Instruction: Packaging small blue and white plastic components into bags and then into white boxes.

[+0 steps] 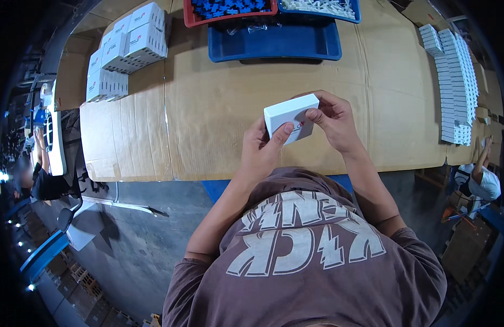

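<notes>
Holding a small flat white cardboard box point(292, 116) between both hands, just above the near edge of the cardboard-covered table point(219, 109). Left hand point(264, 148) clasped on the box's lower left corner, thumb pressed up against the front face beside a small red-and-blue printed mark. Right hand point(332, 119) pinching the box's right edge, fingers curled over the top. Box tilted, its pale top face turned up and to the left.

Farther out from the hands, straight ahead: an empty-looking dark blue plastic tray point(274, 42), with a red plastic bin of small blue parts point(228, 9) and a blue plastic bin of white parts point(320, 7) beyond it. Far out to the left of the left hand: a loose stack of white boxes with red-and-blue marks point(125, 50), piled in two clusters. Well off to the right of the right hand: long rows of flat white boxes point(454, 82) laid on edge along the table's far right side.
</notes>
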Available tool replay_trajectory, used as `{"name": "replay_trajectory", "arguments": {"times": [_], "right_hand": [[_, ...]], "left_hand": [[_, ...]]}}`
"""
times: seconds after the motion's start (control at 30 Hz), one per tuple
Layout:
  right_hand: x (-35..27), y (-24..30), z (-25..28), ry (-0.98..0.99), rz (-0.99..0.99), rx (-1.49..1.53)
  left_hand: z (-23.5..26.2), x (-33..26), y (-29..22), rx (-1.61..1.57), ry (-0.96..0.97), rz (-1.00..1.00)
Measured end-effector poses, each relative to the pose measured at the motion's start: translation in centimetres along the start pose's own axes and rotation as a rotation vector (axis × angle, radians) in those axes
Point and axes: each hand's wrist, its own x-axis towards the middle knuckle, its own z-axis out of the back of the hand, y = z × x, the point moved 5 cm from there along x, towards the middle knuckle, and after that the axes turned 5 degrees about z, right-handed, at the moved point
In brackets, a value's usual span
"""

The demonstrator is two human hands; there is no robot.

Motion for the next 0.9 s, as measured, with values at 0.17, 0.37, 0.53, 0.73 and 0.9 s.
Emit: {"name": "replay_trajectory", "arguments": {"times": [0.17,0.37,0.53,0.73,0.9], "right_hand": [[0.0,0.8,-0.4,-0.046,0.063,-0.072],[0.6,-0.3,-1.8,-0.064,-0.170,0.136],[0.8,0.1,-1.4,-0.012,-0.069,0.099],[1.8,1.7,-0.8,-0.020,0.182,-0.171],[0.8,1.0,-1.3,0.010,0.020,-0.049]], "left_hand": [[-0.8,0.1,-0.8,-0.001,-0.003,-0.059],[1.4,0.3,0.7,-0.041,-0.251,-0.073],[2.5,0.6,1.1,-0.122,-0.249,-0.111],[1.8,0.9,-2.3,0.108,-0.245,-0.383],[1.3,1.0,-2.7,0.387,-0.060,-0.295]]}}
